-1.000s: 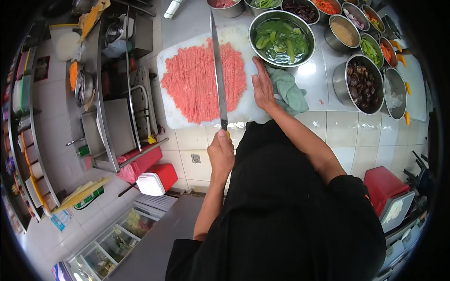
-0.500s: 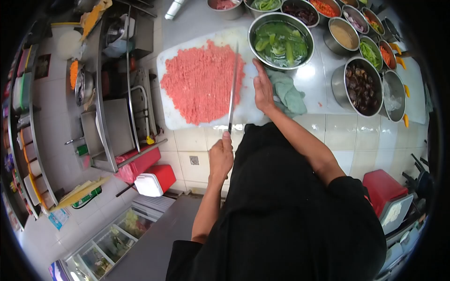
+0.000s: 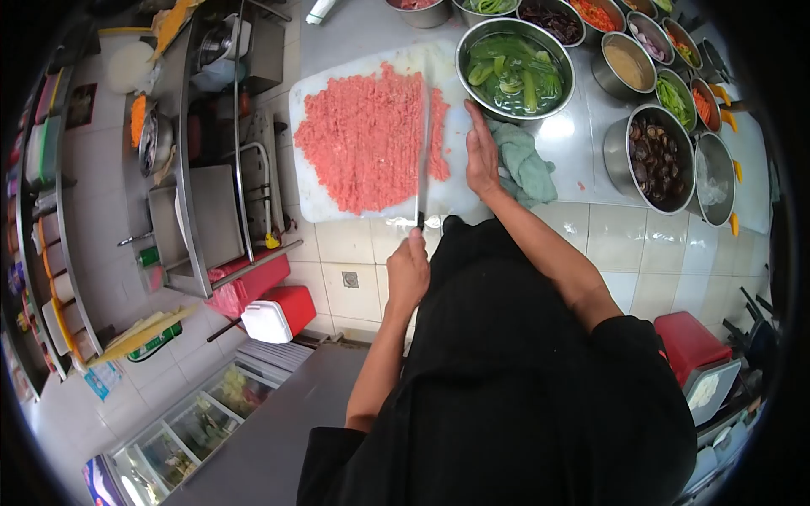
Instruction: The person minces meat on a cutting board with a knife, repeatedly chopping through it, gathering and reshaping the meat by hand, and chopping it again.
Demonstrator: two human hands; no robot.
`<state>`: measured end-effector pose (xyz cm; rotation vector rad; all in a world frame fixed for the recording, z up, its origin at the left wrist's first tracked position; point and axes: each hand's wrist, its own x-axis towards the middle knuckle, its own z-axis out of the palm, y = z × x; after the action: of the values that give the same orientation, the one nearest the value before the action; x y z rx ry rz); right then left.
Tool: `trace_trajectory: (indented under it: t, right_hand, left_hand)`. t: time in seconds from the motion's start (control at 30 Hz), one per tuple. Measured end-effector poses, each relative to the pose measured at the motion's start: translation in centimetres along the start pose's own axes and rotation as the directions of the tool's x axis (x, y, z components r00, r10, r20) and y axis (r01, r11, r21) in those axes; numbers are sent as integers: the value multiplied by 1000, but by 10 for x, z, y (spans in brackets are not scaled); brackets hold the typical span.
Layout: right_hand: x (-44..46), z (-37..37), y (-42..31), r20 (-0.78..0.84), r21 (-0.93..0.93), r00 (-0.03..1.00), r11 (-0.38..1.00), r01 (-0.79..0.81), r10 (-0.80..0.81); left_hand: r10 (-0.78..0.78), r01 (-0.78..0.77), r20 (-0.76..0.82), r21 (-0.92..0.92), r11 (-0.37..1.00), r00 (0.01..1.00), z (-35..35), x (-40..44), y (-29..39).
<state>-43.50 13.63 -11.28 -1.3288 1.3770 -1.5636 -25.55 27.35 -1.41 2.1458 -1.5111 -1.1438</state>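
My left hand (image 3: 407, 271) is closed round the handle of a long knife (image 3: 424, 160). Its blade lies across the right part of a flat mass of pink minced meat (image 3: 359, 139), and a narrow strip of mince sits on the blade's right side. Beneath the meat is a white cutting board (image 3: 316, 207). My right hand (image 3: 482, 153) is open, fingers stretched out together, at the board's right edge. It is beside a green cloth (image 3: 523, 164) and just below a steel bowl of green vegetables in water (image 3: 516, 72).
Several steel containers stand at the right, among them a pot of dark brown pieces (image 3: 651, 160), a tub of tan liquid (image 3: 624, 63) and sliced green vegetables (image 3: 672, 99). A metal rack (image 3: 190, 152) stands left, with a red-and-white box (image 3: 283, 314) on the floor.
A strip of mince to the right of the blade now shows a gap from the main mass. The knife has shifted slightly; my right hand stays by the bowl.
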Motion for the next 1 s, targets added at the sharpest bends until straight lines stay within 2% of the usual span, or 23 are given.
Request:
trace_trajectory:
  t: [0.07,0.13,0.17,0.27,0.3,0.4,0.47,0.53,0.6,0.63,0.67,0.73,0.77,0.87,0.9,0.93,1.0]
  right_hand:
    - [5,-1,1,0,2,1000,1000,15,-15]
    - [-1,-1,2,0,-2,1000,1000,16,-16]
    - [-1,-1,0,0,-10,1000,1000,13,-13]
    - [-1,0,2,-1,-19,1000,1000,24,-24]
    - [0,1,2,6,-20,1000,999,25,-25]
    - [5,-3,5,4,-35,1000,999,30,-30]
    - [-2,1,3,9,-19,1000,1000,7,-7]
    - [-5,-1,4,17,-33,1000,999,-5,5]
    - [-1,1,3,19,-29,1000,1000,9,-8]
    - [-1,4,3,27,-32,1000,999,9,-8]
    - [-3,4,2,33,-39,999,999,5,-4]
    - [-3,-3,5,21,-56,1000,998,-1,2]
    - [-9,-1,3,26,-43,999,999,-18,19]
    - [-5,-1,5,27,-33,1000,999,-6,7]
    - [-4,0,4,28,-30,1000,1000,-4,4]
    - [-1,1,3,23,-26,1000,1000,1,0]
    - [1,3,4,20,-37,1000,999,14,-14]
  left_hand:
    - [-52,52,-17,35,998,999,1,9,-9]
    - [-178,177,-3,-96,979,984,-21,-13,36]
    - [-37,21,-88,-175,984,995,-20,-19,37]
    - [53,-102,-206,-231,968,977,10,-7,1]
    - [-15,17,-31,43,999,999,2,6,1]
    - [-262,265,83,-20,964,961,-17,9,14]
    - [-149,142,-30,-157,977,988,-34,-12,49]
    - [-16,-75,-197,-444,893,980,-13,-9,34]
    - [90,-126,-191,-188,974,978,4,8,6]
    - [67,-60,-68,92,994,995,0,24,-2]
    - [-36,37,-48,34,999,998,-2,24,-13]
    - [-230,232,33,-65,971,973,-22,9,35]
    - [-163,160,-5,-152,975,987,-28,-3,49]
    - [10,-64,-149,-356,932,989,-1,-4,23]
    - [62,-86,-146,-163,983,987,7,0,14]
    - [11,-11,-24,22,1000,1000,9,12,8]
    - [-39,40,-20,62,997,999,5,15,4]
